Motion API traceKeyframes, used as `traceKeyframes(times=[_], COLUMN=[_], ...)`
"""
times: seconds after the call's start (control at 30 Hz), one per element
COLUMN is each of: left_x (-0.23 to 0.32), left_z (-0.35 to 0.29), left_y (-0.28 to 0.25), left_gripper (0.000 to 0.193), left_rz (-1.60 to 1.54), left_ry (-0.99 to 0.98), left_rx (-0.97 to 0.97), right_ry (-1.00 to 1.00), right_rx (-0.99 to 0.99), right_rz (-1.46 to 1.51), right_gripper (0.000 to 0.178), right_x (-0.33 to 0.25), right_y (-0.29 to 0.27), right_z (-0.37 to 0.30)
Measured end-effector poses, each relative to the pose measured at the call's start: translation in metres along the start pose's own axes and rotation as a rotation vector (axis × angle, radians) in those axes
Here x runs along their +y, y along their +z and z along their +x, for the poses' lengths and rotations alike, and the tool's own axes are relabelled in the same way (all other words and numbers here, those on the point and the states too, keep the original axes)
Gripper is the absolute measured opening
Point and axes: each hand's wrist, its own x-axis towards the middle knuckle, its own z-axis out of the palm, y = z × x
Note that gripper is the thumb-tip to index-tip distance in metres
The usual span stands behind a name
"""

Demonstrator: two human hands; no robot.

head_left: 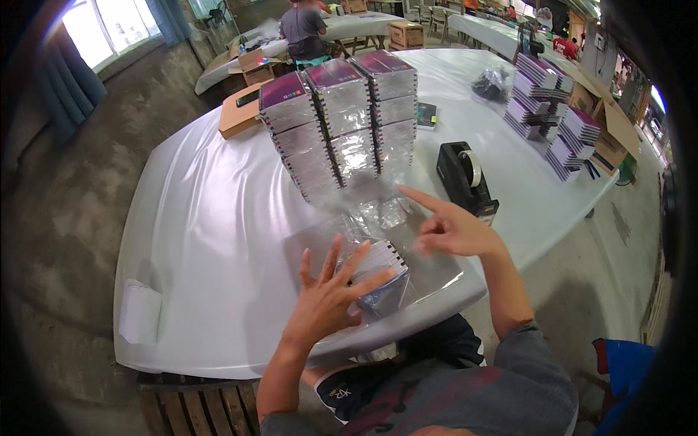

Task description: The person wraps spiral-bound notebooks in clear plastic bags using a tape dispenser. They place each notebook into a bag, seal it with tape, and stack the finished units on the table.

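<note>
A small bundle of spiral-bound booklets point(379, 260) lies in front of me near the table's front edge, with clear plastic film point(429, 287) spread under and around it. Over the near left side of the bundle my left hand point(323, 301) rests with its fingers spread. My right hand point(459, 227) is above the film to the right, its index finger stretched toward the film's far end and the other fingers curled loosely; I see nothing held in it. Just beyond stand three tall columns of purple-covered booklets point(352, 120), packed in shiny clear film. A black tape dispenser point(459, 174) stands right of them.
The table point(196, 218) has a white covering. At its right are more booklet stacks point(536, 94) and an open carton point(618, 134). A brown box point(236, 120) with a phone lies far left, a white block point(139, 312) near left. A person point(304, 33) sits beyond the table.
</note>
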Motion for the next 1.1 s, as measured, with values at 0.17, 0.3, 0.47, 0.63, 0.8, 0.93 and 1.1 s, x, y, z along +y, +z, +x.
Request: traceKeyframes(times=[0.17, 0.3, 0.47, 0.63, 0.8, 0.93, 1.1], left_x=[-0.002, -0.002, -0.002, -0.011, -0.013, -0.002, -0.001], left_z=[0.005, 0.005, 0.006, 0.004, 0.007, 0.015, 0.038], left_y=[-0.002, 0.0, -0.002, 0.003, 0.013, 0.021, 0.031], left_gripper=[0.101, 0.102, 0.096, 0.085, 0.05, 0.026, 0.017], left_rz=[0.055, 0.048, 0.003, -0.126, -0.233, -0.356, -0.818], left_ry=[0.046, 0.053, 0.015, 0.059, 0.03, -0.055, -0.089], left_rx=[0.028, 0.044, 0.003, 0.008, 0.09, 0.298, 0.646], right_ry=[-0.113, -0.038, -0.392, -0.816, -0.983, -0.885, -0.384], right_rx=[-0.171, -0.003, -0.121, 0.079, 0.322, 0.337, 0.247], right_rz=[-0.323, -0.907, -0.647, -0.743, -0.54, -0.39, 0.298], right_gripper=[0.092, 0.101, 0.095, 0.058, 0.025, 0.024, 0.073], right_x=[-0.024, -0.003, 0.007, 0.045, 0.034, 0.031, 0.041], right_y=[0.017, 0.015, -0.017, 0.031, 0.051, 0.045, 0.05], right_z=[0.045, 0.059, 0.032, 0.013, 0.021, 0.021, 0.018])
